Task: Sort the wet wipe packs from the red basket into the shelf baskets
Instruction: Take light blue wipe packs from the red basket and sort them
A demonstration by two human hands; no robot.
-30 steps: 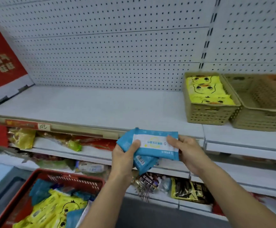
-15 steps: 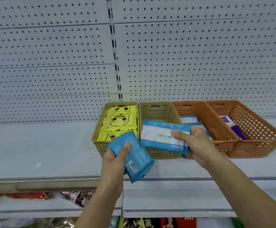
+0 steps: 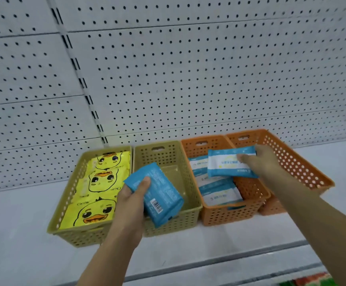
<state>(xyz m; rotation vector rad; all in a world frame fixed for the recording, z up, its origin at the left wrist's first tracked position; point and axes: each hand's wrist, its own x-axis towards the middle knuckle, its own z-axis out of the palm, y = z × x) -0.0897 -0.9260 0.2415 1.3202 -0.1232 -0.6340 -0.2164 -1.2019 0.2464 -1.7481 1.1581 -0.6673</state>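
Note:
My left hand [image 3: 131, 205] grips a blue wet wipe pack [image 3: 157, 195], barcode side up, over the front of an olive basket [image 3: 188, 195] with no packs in it. My right hand [image 3: 260, 162] pinches a blue and white wet wipe pack [image 3: 223, 165] above the left orange basket [image 3: 229, 213], which holds several like packs [image 3: 217, 193]. The left olive basket [image 3: 64, 207] holds yellow duck wet wipe packs [image 3: 99, 195]. The red basket is out of view.
A second orange basket [image 3: 298, 166] stands at the far right, behind my right forearm. All baskets sit on a white shelf [image 3: 13, 234] backed by a white pegboard [image 3: 188, 69]. The shelf's front edge [image 3: 209, 263] runs below my arms.
The view has swung right and closer to the baskets. My right hand carried its pack right, over the left orange basket. My left hand's pack moved over the olive basket.

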